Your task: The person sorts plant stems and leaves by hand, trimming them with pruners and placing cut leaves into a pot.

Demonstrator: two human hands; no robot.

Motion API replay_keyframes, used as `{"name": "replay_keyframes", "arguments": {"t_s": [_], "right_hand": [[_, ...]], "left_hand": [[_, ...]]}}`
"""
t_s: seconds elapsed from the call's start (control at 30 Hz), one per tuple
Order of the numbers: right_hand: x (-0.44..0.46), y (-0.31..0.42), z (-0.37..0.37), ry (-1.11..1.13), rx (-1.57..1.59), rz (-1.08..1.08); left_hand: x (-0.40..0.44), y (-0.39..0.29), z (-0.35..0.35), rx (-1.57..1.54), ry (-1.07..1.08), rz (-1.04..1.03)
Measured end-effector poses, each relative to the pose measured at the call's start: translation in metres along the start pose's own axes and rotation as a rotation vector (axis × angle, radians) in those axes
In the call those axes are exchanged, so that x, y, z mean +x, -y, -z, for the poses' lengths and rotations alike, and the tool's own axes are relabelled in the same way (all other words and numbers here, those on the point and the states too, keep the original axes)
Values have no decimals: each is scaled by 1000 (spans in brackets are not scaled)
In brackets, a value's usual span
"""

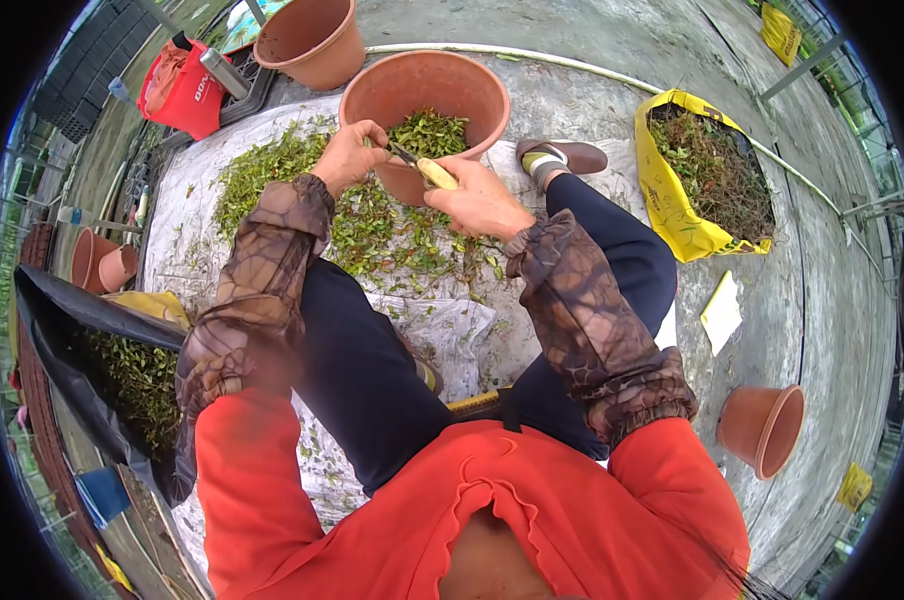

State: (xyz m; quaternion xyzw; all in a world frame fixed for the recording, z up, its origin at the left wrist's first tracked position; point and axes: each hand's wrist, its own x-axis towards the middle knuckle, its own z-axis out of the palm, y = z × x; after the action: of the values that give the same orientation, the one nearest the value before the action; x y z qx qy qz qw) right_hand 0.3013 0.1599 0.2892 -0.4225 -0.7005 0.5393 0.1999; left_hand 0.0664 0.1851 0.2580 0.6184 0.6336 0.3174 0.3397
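My right hand (477,197) is closed round the yellow handle of a cutting tool (436,173), whose dark blade points left toward my other hand. Just left of the blade, my left hand (350,155) has its fingers pinched together; what they hold is too small to make out. Both hands are over the near rim of a large terracotta-coloured pot (427,88) with green leafy cuttings (429,132) inside. More leafy cuttings (272,170) lie on the white sheet, to the left of the pot and below my hands.
A yellow bag (669,205) of plant material stands at the right, a black bag (62,350) of leaves at the left. Around are another large pot (317,50), a red bag (197,100), a metal bottle (224,73), a small pot (747,420) and a pale cloth (721,313).
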Motion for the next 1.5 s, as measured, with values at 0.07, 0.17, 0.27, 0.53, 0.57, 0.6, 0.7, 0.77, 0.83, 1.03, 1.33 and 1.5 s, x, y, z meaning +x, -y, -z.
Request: {"name": "replay_keyframes", "arguments": {"t_s": [0.07,0.17,0.27,0.53,0.57,0.6,0.7,0.77,0.83,1.03,1.33,1.5], "right_hand": [[-1,7,2,-5,27,-59],[11,-1,5,-80,-4,0],[13,4,10,-93,41,-27],[28,-5,16,-154,-72,1],[30,-8,16,-165,-81,18],[32,-11,16,-172,-106,26],[34,-18,15,-197,-181,58],[31,-22,15,-220,-226,84],[14,-20,15,-100,-202,63],[-34,-26,-7,42,-204,41],[-63,-22,-6,-18,-136,89],[-57,-8,-4,16,-218,-3]], "left_hand": [[-3,-8,3,-30,39,81],[-4,-12,8,-225,58,212],[-7,-16,14,-364,98,323],[-2,-4,15,-215,259,370],[-1,0,15,-224,248,376],[-1,1,15,-234,238,382],[-1,0,15,-214,221,432],[-3,0,16,-219,197,451],[-7,-1,18,-211,210,467],[-25,-9,9,-44,487,464],[-27,-12,13,-126,485,510],[-28,-12,7,-107,539,475]]}}
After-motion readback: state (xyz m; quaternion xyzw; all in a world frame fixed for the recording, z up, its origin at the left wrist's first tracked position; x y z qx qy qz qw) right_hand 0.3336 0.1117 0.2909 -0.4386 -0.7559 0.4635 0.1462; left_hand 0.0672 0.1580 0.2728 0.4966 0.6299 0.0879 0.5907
